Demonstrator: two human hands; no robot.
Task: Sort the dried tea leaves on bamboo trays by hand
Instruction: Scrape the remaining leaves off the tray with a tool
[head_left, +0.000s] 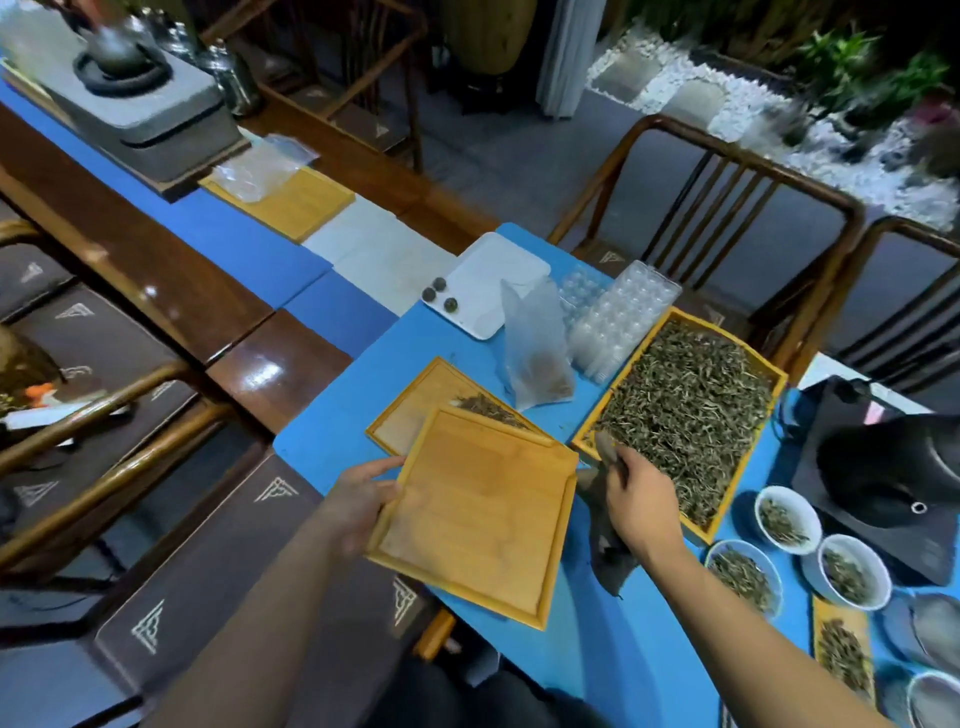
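Left hand (358, 506) gripped the empty bamboo tray (478, 514) by its left edge; right hand (636, 499) held a dark cloth (608, 558) beside the tea-filled tray (685, 415).

Yellow-tan bamboo trays (478, 514) lie on a bright blue mat (332, 431); at two o'clock grey-green tea leaves (691, 410); at four o'clock white bowls (787, 519).

A white plate (488, 283) is sitting beside clear blister trays (618, 317). A black hat (893, 467) is lying near wooden chairs (727, 208).
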